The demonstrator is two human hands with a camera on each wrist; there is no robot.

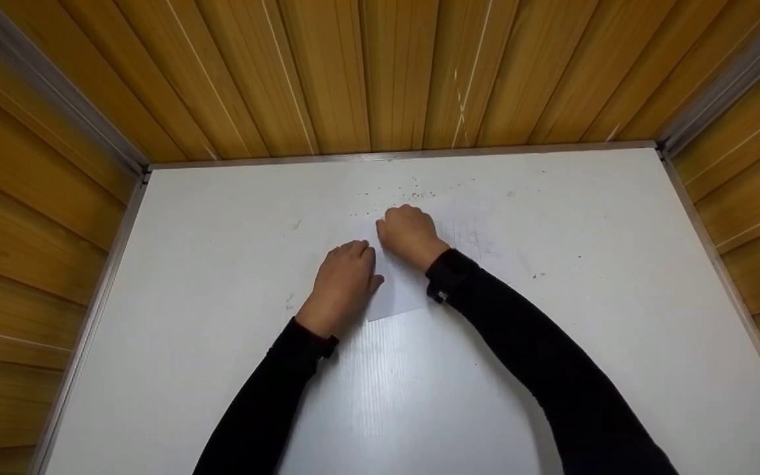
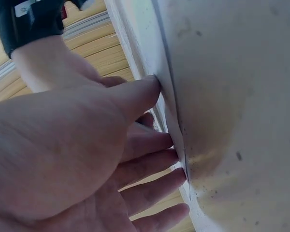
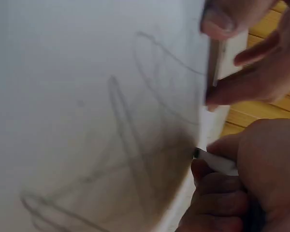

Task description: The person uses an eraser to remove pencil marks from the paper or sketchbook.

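Observation:
A white sheet of paper (image 1: 398, 293) with faint pencil lines lies on the white table (image 1: 221, 264). My left hand (image 1: 344, 280) lies flat at the sheet's left edge, fingers straight, pressing it down; the left wrist view shows its thumb and fingertips (image 2: 150, 92) against the paper (image 2: 217, 96). My right hand (image 1: 410, 234) is curled into a fist on the paper's upper part. In the right wrist view this hand (image 3: 251, 183) pinches a small white eraser (image 3: 217, 164) at the edge of the drawn sheet (image 3: 111, 96), with fingers of the left hand (image 3: 232, 19) just above.
Dark crumbs (image 1: 413, 193) are scattered on the table beyond the hands. Wooden panel walls (image 1: 380, 72) close in the table at the back and on both sides, with metal trim along the edges.

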